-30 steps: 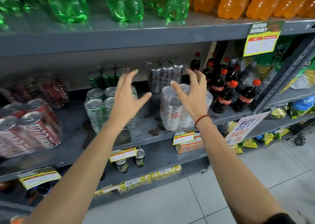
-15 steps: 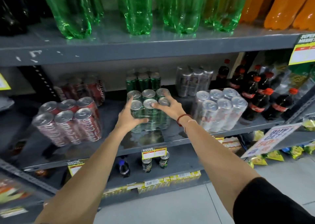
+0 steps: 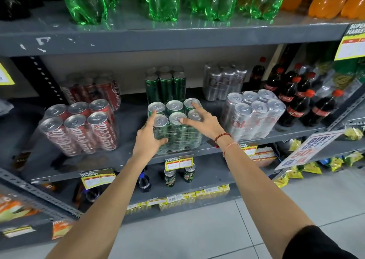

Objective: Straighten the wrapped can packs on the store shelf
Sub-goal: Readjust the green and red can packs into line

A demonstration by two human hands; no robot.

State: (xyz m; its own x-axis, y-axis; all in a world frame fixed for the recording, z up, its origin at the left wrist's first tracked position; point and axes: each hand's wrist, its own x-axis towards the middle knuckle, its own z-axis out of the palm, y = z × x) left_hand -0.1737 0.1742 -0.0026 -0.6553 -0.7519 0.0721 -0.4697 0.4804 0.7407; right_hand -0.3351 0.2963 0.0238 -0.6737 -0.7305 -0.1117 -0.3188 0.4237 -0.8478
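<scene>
A: Both bare hands are on the shrink-wrapped six-pack of green cans (image 3: pixel 178 132), which sits at the front edge of the grey metal middle shelf (image 3: pixel 126 120), dead centre.

B: And the left hand (image 3: pixel 149 138)?

A: Against the pack's left front side, thumb across the plastic wrap low down, forefinger reaching up beside the front-left can top. Fingers spread, pressed to the wrap, not curled into a fist.

B: The right hand (image 3: pixel 205 121)?

A: Laid over the top right of the pack, fingers (image 3: pixel 195 105) fanned apart, tips touching the silver can lids. Palm at the pack's right upper edge. A red cord bracelet (image 3: pixel 222 136) shows on that wrist.

B: Neighbours on the shelf?

A: To the left, a wrapped six-pack of red cola cans (image 3: pixel 83 128), leaning back and set at an angle, apart from the green one. To the right, a wrapped six-pack of silver cans (image 3: pixel 254 114), near the right wrist, also tilted. Behind the green pack stands a second wrapped pack of dark green cans (image 3: pixel 166 87), upright at the back.

B: Further right?

A: Dark cola bottles with red caps (image 3: pixel 294 101). Above, big green plastic bottles (image 3: pixel 164 2) on the top shelf. Below the pack, a yellow price tag (image 3: pixel 178 163) on the shelf lip, and two single dark green cans (image 3: pixel 178 176) under it.
</scene>
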